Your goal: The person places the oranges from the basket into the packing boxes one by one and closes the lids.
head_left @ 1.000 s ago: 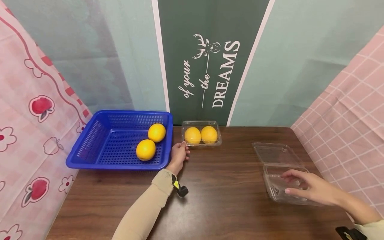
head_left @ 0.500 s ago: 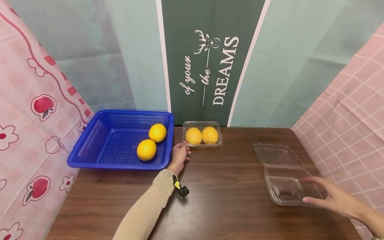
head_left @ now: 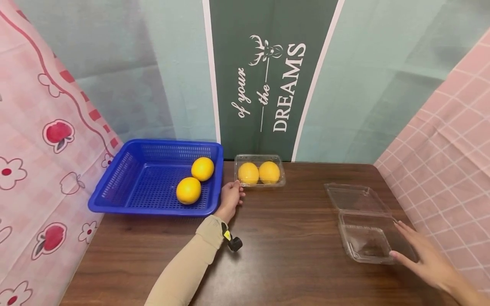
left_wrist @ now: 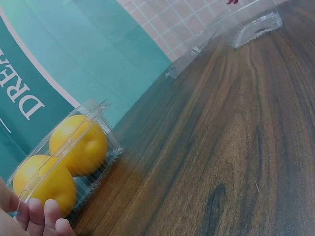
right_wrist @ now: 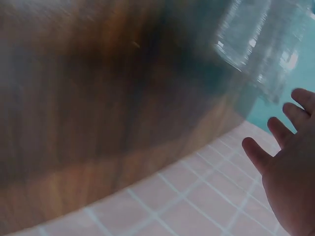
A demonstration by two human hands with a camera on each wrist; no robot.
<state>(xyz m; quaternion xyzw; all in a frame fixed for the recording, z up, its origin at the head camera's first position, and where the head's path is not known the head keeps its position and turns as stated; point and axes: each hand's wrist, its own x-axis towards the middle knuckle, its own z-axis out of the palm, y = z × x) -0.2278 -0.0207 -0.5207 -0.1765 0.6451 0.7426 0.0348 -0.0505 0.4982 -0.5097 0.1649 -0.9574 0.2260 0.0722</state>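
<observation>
At the back middle of the table, a closed clear plastic clamshell box (head_left: 260,158) has two oranges (head_left: 269,172) inside. My left hand (head_left: 229,199) is at its near left corner, thumb and curled fingers pinching the edge; the left wrist view shows the fingertips (left_wrist: 51,209) close against the box. To the right, an empty clear clamshell box (head_left: 365,244) lies with its lid (head_left: 356,198) folded back toward the wall. My right hand (head_left: 425,257) is at that box's right side, fingers spread and extended, the thumb close to its rim. Whether it touches the box I cannot tell.
A blue plastic basket (head_left: 100,205) stands at the left, with two loose oranges (head_left: 189,191) in its right part. Pink cloth (head_left: 455,170) hangs along the right side, and a green printed cloth (head_left: 264,97) covers the back. Brown wooden tabletop (head_left: 291,238) lies between the boxes.
My right hand has moved right, from over the open box to its right side. The left hand stays at the closed box. The head view has shifted slightly.
</observation>
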